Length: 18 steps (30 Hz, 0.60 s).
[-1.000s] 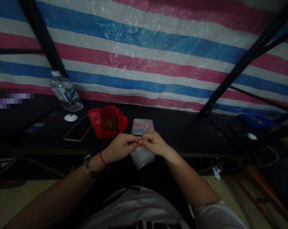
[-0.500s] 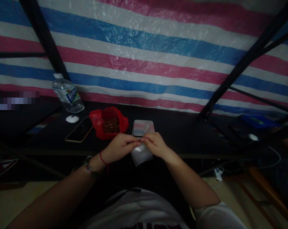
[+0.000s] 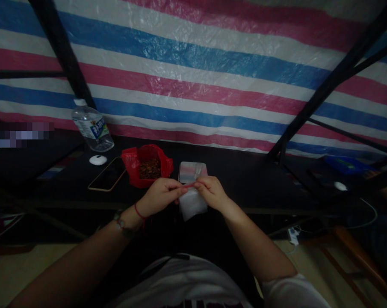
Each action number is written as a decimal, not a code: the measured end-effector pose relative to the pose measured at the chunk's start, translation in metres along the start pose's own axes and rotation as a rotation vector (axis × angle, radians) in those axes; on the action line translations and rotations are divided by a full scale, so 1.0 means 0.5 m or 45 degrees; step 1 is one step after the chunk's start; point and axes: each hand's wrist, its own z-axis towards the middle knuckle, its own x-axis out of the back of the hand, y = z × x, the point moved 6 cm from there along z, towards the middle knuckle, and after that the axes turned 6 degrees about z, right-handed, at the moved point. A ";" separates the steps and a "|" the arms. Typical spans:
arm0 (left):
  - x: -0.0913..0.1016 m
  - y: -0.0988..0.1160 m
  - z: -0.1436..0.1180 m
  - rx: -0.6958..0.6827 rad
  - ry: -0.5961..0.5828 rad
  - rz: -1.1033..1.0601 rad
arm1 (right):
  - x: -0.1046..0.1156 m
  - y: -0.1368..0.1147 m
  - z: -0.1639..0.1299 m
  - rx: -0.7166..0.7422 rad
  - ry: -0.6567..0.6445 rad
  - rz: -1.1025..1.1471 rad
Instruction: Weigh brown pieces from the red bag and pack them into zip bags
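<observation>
Behind everything we face a striped tarp (image 3: 193, 81) in blue, pink and white. Below it runs a dark table (image 3: 244, 179). On it, at ten o'clock from our hands, stands a water bottle (image 3: 92, 127); a phone (image 3: 107, 174) lies at nine o'clock, and a red bag (image 3: 147, 170) of brown bits sits at eleven. A small scale (image 3: 193, 172) lies at twelve, just beyond our fingers. Our left hand (image 3: 161, 196) and right hand (image 3: 212, 193) both pinch the top edge of a small clear bag (image 3: 192, 203), which hangs between them above the table's near edge.
</observation>
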 end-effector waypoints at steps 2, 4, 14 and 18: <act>0.000 0.002 -0.001 0.000 -0.002 0.015 | 0.003 0.007 0.000 -0.033 0.006 0.055; 0.001 0.003 0.000 0.001 0.000 0.030 | 0.006 0.012 -0.001 -0.064 0.005 0.086; -0.021 -0.009 0.003 -0.043 -0.112 -0.071 | -0.013 -0.006 0.001 -0.014 -0.053 0.009; -0.022 -0.003 0.000 -0.076 -0.097 -0.031 | -0.021 0.018 -0.001 -0.200 -0.101 0.217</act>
